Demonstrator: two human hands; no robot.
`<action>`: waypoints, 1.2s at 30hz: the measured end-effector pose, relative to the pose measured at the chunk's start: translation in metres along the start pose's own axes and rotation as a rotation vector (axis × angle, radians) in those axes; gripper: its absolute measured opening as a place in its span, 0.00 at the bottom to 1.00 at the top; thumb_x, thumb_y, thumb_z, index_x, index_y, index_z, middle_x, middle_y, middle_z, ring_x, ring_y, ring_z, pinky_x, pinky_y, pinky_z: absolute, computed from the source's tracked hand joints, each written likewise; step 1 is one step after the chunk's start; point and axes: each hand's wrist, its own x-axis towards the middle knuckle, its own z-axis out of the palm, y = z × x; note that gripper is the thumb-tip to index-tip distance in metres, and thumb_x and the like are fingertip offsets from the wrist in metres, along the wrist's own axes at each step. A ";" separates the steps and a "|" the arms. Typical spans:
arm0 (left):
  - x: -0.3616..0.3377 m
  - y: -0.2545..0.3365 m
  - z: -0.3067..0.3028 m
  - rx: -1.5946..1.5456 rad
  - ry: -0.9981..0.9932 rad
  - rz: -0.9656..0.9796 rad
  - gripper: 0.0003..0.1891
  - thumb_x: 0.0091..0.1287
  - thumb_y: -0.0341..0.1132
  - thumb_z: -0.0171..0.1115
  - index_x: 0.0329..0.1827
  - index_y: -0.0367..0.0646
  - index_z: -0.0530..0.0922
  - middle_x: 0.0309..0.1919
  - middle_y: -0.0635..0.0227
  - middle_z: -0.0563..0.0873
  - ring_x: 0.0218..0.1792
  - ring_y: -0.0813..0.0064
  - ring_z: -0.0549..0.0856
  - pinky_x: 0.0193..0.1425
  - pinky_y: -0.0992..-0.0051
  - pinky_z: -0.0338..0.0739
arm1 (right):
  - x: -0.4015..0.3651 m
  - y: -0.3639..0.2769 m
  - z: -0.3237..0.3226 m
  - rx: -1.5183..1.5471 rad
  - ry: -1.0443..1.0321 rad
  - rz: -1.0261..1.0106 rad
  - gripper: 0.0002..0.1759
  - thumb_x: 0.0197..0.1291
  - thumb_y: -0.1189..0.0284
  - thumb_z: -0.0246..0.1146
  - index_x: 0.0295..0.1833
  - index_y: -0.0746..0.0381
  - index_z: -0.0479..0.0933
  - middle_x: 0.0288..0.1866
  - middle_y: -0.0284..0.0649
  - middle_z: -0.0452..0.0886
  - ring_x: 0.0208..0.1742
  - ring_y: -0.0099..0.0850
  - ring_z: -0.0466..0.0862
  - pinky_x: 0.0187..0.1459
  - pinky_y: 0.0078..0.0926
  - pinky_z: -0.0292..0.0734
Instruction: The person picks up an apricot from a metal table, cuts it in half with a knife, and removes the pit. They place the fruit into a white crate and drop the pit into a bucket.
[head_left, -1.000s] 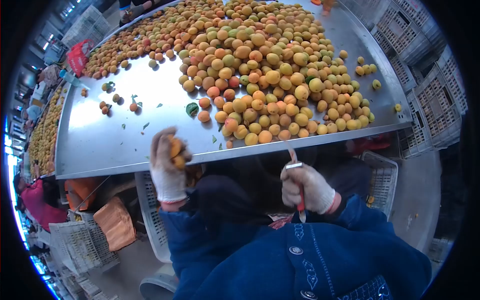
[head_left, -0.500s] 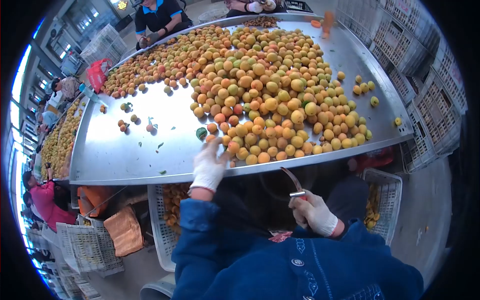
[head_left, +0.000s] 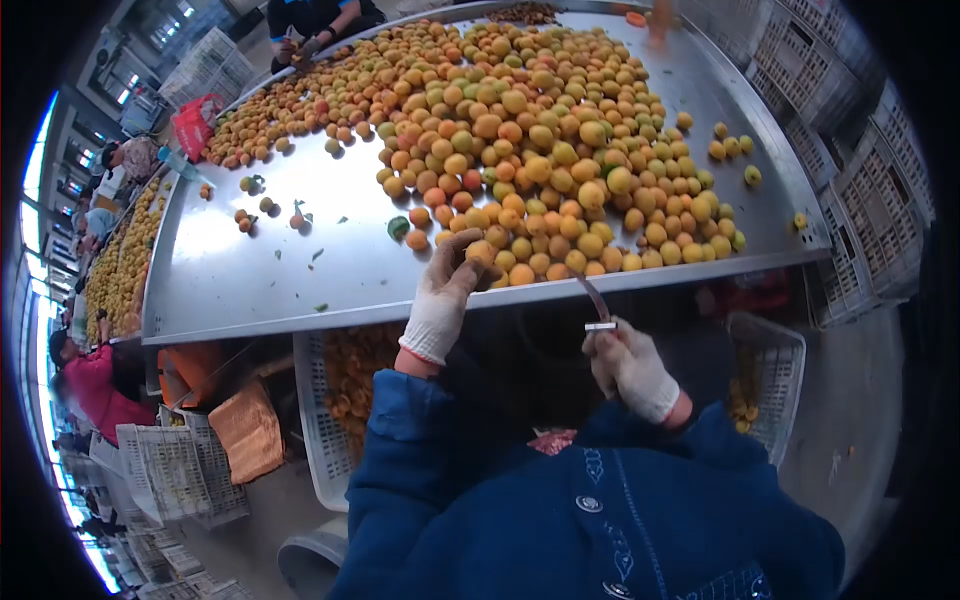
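Note:
My left hand (head_left: 447, 292), in a white knitted glove with soiled fingers, is at the near edge of the metal table. Its thumb and fingers are closed around an apricot (head_left: 481, 251) at the front of the heap. The palm side is hidden. In my right hand (head_left: 632, 367), also gloved, is a small curved knife (head_left: 594, 300), its blade pointing up toward the table rim. A big heap of yellow-orange apricots (head_left: 540, 135) covers the middle of the tabletop. A green leaf (head_left: 398, 228) lies left of the heap.
The steel table (head_left: 250, 300) has a raised rim. Below it stand a crate of orange pieces (head_left: 312, 420) on the left and another crate (head_left: 790, 400) on the right. Stacked crates (head_left: 860, 200) line the right side. A co-worker (head_left: 310, 20) sits across the table.
My left hand has moved right and slightly up, and its fingers have closed on an apricot. The knife remains in my right hand. The view has tilted down a little.

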 end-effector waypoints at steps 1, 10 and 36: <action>-0.009 0.001 0.009 0.000 0.000 -0.013 0.19 0.74 0.34 0.56 0.65 0.38 0.69 0.55 0.55 0.80 0.53 0.65 0.83 0.59 0.67 0.79 | 0.000 0.002 -0.001 -0.033 -0.014 -0.068 0.17 0.74 0.59 0.51 0.45 0.64 0.71 0.17 0.31 0.68 0.13 0.18 0.65 0.18 0.16 0.59; -0.066 -0.038 0.061 -1.072 -0.219 -0.172 0.27 0.76 0.52 0.48 0.65 0.39 0.69 0.49 0.53 0.82 0.53 0.55 0.80 0.63 0.54 0.72 | -0.011 -0.004 0.014 -0.266 -0.039 -0.173 0.10 0.72 0.65 0.56 0.45 0.62 0.74 0.26 0.36 0.78 0.29 0.28 0.79 0.32 0.26 0.72; -0.116 -0.044 0.104 -0.514 -0.063 -0.064 0.29 0.77 0.59 0.42 0.57 0.38 0.73 0.56 0.59 0.78 0.56 0.67 0.78 0.67 0.66 0.69 | -0.054 0.009 0.018 -0.328 -0.028 -0.312 0.13 0.71 0.63 0.57 0.46 0.63 0.72 0.31 0.52 0.82 0.35 0.49 0.84 0.36 0.38 0.76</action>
